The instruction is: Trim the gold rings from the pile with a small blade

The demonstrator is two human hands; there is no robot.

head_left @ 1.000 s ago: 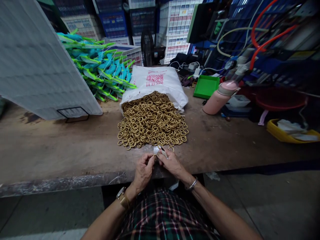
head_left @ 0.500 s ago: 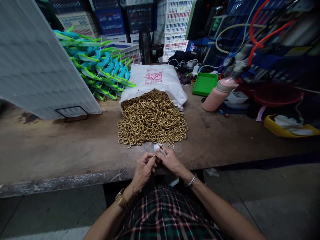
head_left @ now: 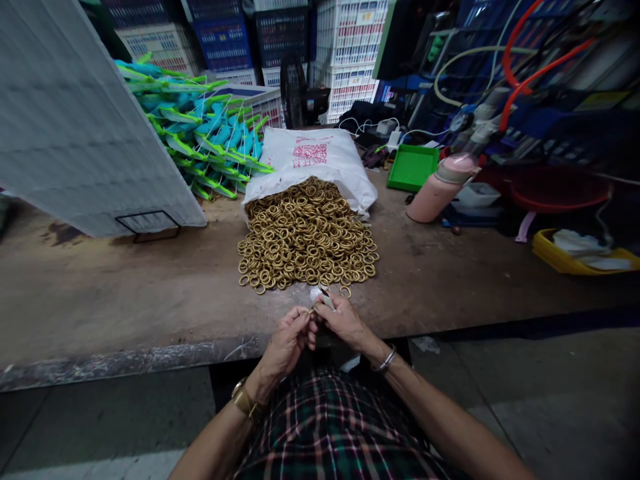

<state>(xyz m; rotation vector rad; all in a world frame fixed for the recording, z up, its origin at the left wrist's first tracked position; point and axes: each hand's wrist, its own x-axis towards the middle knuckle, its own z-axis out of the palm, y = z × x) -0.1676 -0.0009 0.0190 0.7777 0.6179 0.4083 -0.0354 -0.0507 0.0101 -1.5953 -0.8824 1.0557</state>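
My left hand point(head_left: 290, 339) pinches a brass-coloured ring point(head_left: 311, 311) between thumb and fingertips, just above the table's front edge. Close against it, my right hand point(head_left: 349, 325) is closed around a small knife-like tool point(head_left: 327, 299) with a pale handle and a dark pointed tip. The fingertips of both hands meet at the ring, so part of it is hidden. Beyond them a heap of similar rings point(head_left: 307, 243) spills from the mouth of a white sack point(head_left: 340, 150) with red print. One loose ring point(head_left: 345, 292) lies apart, near my right hand.
A translucent ribbed panel point(head_left: 100, 133) stands at left before a stack of green and blue plastic pieces point(head_left: 200, 133). To the right are a pink bottle point(head_left: 433, 197), a green tray point(head_left: 413, 167) and a yellow tray point(head_left: 560, 261). Crates point(head_left: 223, 40) are stacked behind the brown table point(head_left: 125, 293).
The view has shifted very slightly. My left hand's lower fingers have spread a little from the ring, and the tool in my right hand has tilted slightly.
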